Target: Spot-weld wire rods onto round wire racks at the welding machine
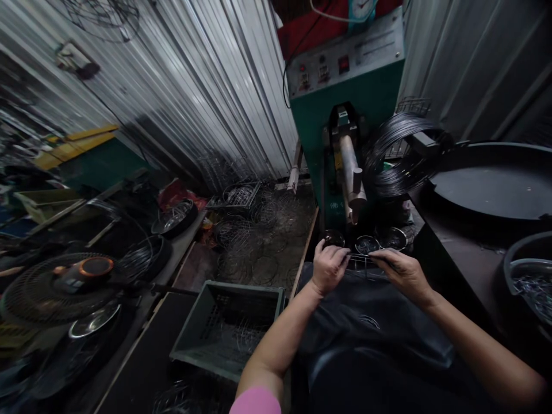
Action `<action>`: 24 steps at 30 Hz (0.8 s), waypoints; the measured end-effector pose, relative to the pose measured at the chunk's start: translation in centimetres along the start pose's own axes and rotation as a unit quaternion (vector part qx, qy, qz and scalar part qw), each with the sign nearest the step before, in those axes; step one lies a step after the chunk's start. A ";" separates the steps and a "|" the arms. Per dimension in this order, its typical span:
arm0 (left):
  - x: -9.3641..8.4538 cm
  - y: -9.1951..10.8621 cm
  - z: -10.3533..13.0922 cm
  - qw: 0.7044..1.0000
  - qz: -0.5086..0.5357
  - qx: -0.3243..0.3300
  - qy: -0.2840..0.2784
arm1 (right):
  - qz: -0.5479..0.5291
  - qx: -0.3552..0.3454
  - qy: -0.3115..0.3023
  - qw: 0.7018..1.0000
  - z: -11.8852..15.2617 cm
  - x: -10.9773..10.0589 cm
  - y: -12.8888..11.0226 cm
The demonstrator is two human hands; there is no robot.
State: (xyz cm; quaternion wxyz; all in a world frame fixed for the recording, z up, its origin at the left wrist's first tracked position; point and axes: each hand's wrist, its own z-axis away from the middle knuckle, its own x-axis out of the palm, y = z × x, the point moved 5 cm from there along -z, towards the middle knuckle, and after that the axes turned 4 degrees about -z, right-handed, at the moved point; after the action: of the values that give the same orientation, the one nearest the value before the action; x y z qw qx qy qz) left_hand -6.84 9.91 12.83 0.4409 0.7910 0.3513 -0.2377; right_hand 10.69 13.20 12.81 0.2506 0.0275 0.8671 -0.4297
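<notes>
My left hand [330, 265] and my right hand [402, 272] are raised over my lap, fingers closed at either end of a small thin wire frame [360, 257]. Short wires hang down from its middle. A few curved wire pieces [370, 322] lie on the dark apron [336, 305] across my knees. Just beyond my hands stand small round bowls, one [367, 245] holding small metal bits. Above them, the thick metal arm [351, 167] of a green machine [304, 132] juts toward me.
A green plastic crate [228, 363] with wire pieces stands at my left. A coil of dark wire [399, 152] hangs beside the machine. To the right are a large dark round tray [495, 181] and a bucket [513, 259] of metal parts. A fan [56, 287] is far left.
</notes>
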 end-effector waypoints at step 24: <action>0.2 0.9 0.7 0.991 -0.093 0.093 -0.031 | -0.029 0.035 0.021 0.999 -1.6 -0.3 -0.6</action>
State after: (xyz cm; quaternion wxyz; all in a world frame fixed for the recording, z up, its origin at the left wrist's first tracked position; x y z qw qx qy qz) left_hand -6.11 9.07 12.82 0.3521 0.7848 0.3855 -0.3339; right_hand 10.15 14.11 14.23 0.2191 0.0203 0.8567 -0.4665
